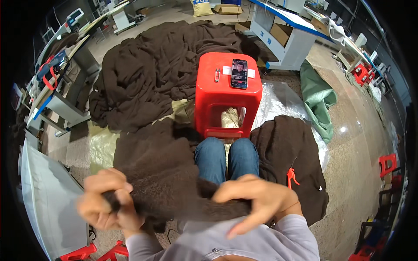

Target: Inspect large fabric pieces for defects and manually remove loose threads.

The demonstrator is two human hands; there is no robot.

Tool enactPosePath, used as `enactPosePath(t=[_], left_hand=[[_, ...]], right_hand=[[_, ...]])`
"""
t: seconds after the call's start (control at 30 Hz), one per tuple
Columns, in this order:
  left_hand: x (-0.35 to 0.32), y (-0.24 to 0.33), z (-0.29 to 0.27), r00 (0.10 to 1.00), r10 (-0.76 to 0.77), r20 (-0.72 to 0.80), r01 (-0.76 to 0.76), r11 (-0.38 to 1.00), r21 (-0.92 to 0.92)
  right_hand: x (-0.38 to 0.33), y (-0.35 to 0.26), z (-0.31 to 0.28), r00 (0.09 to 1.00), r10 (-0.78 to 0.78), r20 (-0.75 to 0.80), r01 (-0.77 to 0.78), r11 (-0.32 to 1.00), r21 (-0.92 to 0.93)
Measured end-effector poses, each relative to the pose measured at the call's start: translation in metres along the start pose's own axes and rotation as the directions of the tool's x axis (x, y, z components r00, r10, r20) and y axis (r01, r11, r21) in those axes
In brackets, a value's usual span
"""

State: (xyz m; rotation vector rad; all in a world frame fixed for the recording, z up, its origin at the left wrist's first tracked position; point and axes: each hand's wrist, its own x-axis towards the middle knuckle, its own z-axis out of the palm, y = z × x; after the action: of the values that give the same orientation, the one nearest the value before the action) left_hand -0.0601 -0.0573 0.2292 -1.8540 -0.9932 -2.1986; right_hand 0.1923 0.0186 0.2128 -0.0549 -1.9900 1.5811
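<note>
Dark brown plush fabric (165, 191) stretches across my lap between both hands. My left hand (109, 201), slightly blurred, is closed with a fold of it pinched between the fingers. On the other side, the fingers of my right hand (261, 198) curl over the fabric's edge, and the thumb sticks out below. The fabric runs down past my left knee toward the floor. By my right knee, more brown fabric (278, 143) lies in a heap. On that heap rests a red trigger-handled tool (291, 177) with a thin dark tip.
A red plastic stool (209, 93) stands before my knees, bearing a phone (239, 74) and a small metal-and-red tool (217, 75). Behind it spreads a large brown fabric pile (143, 65). Worktables (287, 39) stand beyond, a white panel (48, 204) at left, green sheeting (318, 100) at right.
</note>
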Motion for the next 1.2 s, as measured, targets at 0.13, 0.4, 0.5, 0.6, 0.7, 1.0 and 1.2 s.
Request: enactPosePath(t=[0.13,0.4,0.5,0.6,0.7,1.0,1.2], left_hand=[[0.039,-0.001,0.032,0.977,0.060,0.206,-0.029,0.988,-0.149],[-0.144,-0.112,0.073,0.328,-0.509,0.796,0.260,0.859,0.441],[-0.197,-0.132,0.054,0.375,-0.590,0.715,0.322,0.806,0.496],[-0.213,-0.137,0.038,0.511,-0.618,0.597,0.295,0.779,0.553],[-0.226,-0.147,0.016,0.687,-0.560,0.464,0.180,0.749,0.637],[-0.261,-0.178,-0.057,0.343,-0.929,0.141,0.910,0.366,0.196],[-0.119,-0.111,-0.055,0.101,-0.880,0.465,0.980,0.168,0.106]], right_hand=[[-0.030,-0.032,-0.017,0.715,-0.284,-0.638,-0.258,0.742,-0.619],[-0.164,0.083,-0.096,0.517,-0.078,-0.853,-0.666,0.589,-0.458],[-0.223,0.159,-0.089,0.351,0.081,-0.933,-0.828,0.493,-0.268],[-0.264,0.224,-0.067,0.234,0.225,-0.946,-0.851,0.518,-0.087],[-0.288,0.262,-0.051,0.238,0.382,-0.893,-0.775,0.629,0.062],[-0.293,0.238,-0.032,0.168,0.664,-0.729,-0.454,0.708,0.541],[-0.275,0.174,-0.099,-0.143,0.093,-0.985,-0.373,0.917,0.141]])
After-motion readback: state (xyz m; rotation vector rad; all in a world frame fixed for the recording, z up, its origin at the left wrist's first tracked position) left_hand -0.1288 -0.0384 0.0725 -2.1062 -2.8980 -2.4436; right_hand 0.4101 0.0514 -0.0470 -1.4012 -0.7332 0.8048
